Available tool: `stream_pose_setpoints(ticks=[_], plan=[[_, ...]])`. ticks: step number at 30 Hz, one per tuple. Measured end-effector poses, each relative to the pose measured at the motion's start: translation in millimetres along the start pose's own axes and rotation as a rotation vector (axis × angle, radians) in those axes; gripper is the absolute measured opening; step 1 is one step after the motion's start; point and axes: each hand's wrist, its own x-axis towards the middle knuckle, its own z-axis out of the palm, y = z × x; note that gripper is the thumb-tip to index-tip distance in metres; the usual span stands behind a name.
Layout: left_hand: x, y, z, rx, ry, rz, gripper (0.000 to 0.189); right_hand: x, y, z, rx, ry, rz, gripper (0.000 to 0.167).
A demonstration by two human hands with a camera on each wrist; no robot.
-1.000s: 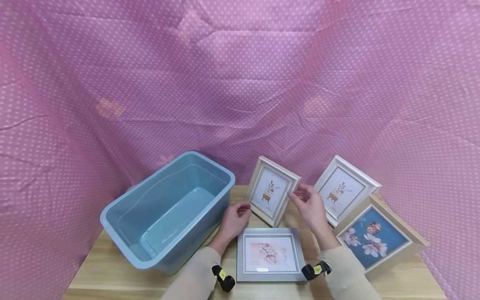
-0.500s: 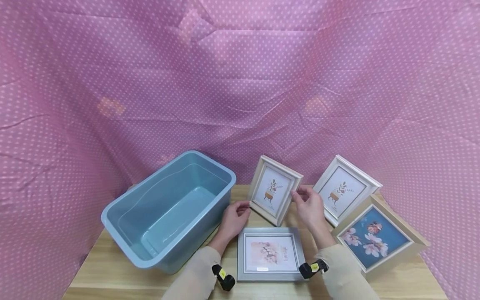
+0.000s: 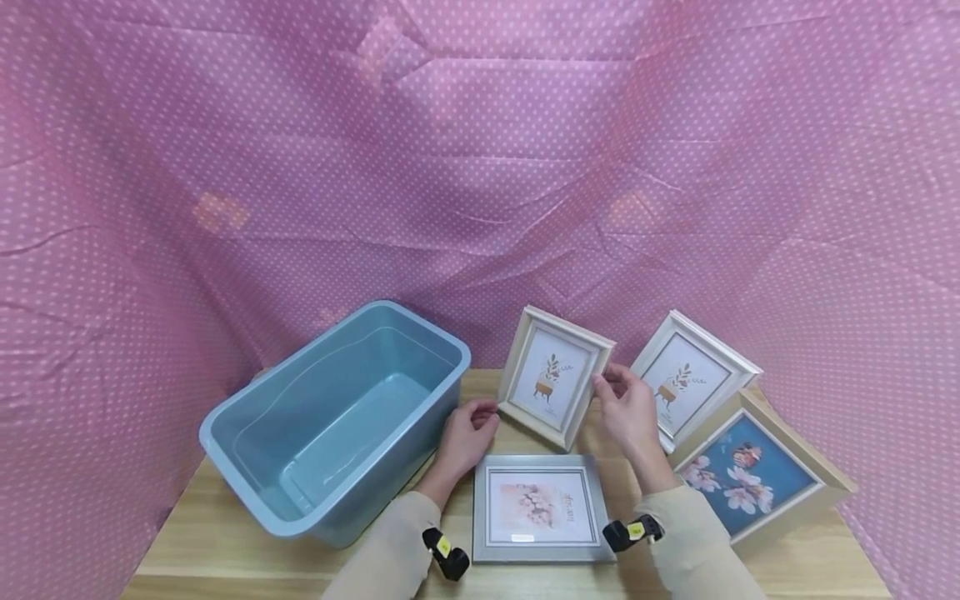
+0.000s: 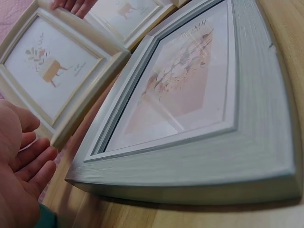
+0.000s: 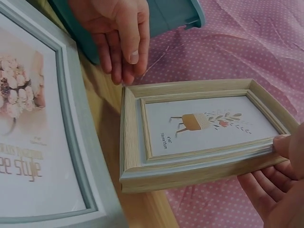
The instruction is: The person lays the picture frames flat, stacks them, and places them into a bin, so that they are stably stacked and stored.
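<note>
A small cream picture frame (image 3: pixel 557 379) with a potted-plant print stands tilted at the back middle of the table. My right hand (image 3: pixel 628 415) pinches its right edge, thumb on the front and fingers behind, as the right wrist view also shows. At the frame's lower left corner is my left hand (image 3: pixel 467 437), fingers loosely bent and fingertips right at the corner, gripping nothing. In front of both hands a larger grey picture frame (image 3: pixel 536 554) lies face up, its pink flower print showing; the left wrist view has it close up (image 4: pixel 190 166).
To the left stands a deep blue plastic bin (image 3: pixel 341 479). At the right, a white picture frame (image 3: pixel 693 379) leans behind a beige one (image 3: pixel 753 471) with a blue blossom print. A pink dotted cloth (image 3: pixel 480 192) hangs behind the wooden table (image 3: pixel 217 542).
The small cream frame has shifted slightly right and turned to face the head camera more squarely. My right hand has moved right with it; my left hand has hardly moved.
</note>
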Motion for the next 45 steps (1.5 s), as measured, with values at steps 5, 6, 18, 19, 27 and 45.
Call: stream_pose_setpoints(ticks=[5,6,18,19,27,45], plan=[[1.0,2.6,0.4,0.01,0.009,-0.006,0.031,0.2,-6,-7,-0.021,0.004,-0.008,0.037],[1.1,3.9,0.2,0.013,0.01,-0.013,0.031,0.4,-8,-8,-0.02,0.005,-0.009,0.037],[1.0,9.1,-0.1,0.003,0.014,0.031,0.031,-1.7,-23,-23,0.008,-0.034,0.023,0.042],[1.0,9.2,0.1,0.0,0.011,0.033,0.031,-2.2,-24,-24,0.009,-0.036,0.023,0.042],[0.8,13.6,-0.6,-0.032,0.004,0.042,0.035,-5.4,-27,-24,0.017,-0.03,0.011,0.043],[-1.4,6.4,-4.8,-0.162,-0.084,0.13,0.037,-13.3,-31,-29,-0.013,-0.065,0.038,0.047]])
